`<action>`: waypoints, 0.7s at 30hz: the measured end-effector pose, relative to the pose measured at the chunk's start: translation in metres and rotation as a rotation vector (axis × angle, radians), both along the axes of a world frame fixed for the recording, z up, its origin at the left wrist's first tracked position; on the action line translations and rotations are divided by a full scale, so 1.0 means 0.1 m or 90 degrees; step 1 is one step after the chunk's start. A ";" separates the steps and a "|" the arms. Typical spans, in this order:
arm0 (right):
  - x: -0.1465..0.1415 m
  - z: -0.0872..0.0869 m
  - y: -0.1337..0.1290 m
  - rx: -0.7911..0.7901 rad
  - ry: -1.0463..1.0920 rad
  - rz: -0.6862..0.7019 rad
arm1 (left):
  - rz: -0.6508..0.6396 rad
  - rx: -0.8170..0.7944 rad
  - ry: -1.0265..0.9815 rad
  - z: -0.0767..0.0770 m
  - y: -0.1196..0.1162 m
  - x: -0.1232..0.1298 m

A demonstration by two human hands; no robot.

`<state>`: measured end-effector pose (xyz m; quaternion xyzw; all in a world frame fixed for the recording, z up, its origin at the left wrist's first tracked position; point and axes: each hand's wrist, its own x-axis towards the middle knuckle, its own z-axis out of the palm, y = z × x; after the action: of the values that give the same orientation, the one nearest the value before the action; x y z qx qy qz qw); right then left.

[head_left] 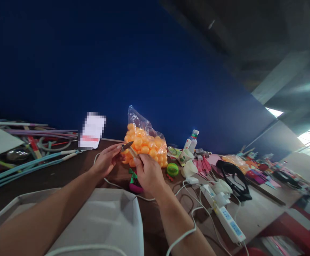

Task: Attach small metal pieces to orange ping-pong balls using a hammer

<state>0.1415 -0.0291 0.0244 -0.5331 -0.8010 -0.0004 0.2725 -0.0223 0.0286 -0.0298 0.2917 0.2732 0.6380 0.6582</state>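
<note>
My left hand (108, 159) pinches a small, dark pointed piece (127, 145) between thumb and fingertips. Close beside it, my right hand (150, 174) is closed round a light tan stick (132, 152), whose end points up toward the left hand. Whether the stick touches the dark piece I cannot tell. Just behind both hands stands a clear plastic bag (144, 144) filled with orange balls. Below the right hand's fingers sits a small purple and green object (135, 185), partly hidden. A green striped ball (172, 169) lies to the right.
In front is an open pale box (140, 220). A power strip (229, 220) with white cables lies at right, one cable crossing my right forearm. Farther back are a bottle (193, 140) and a black strap-like frame (235, 181). Light blue rods (34, 163) lie left.
</note>
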 end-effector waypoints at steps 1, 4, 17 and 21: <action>0.00 0.00 0.00 0.005 0.004 -0.001 | 0.004 -0.003 0.001 0.01 0.00 0.00; 0.00 -0.01 0.01 -0.006 -0.007 -0.009 | 0.006 -0.003 0.000 0.02 -0.01 0.01; 0.01 0.01 0.00 -0.016 0.009 0.000 | 0.011 -0.001 0.001 0.02 0.01 0.01; 0.01 0.02 0.00 -0.020 0.006 -0.001 | 0.007 -0.005 0.006 0.02 0.00 0.01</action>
<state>0.1422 -0.0289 0.0263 -0.5379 -0.7992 0.0140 0.2677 -0.0214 0.0286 -0.0277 0.2907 0.2807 0.6389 0.6546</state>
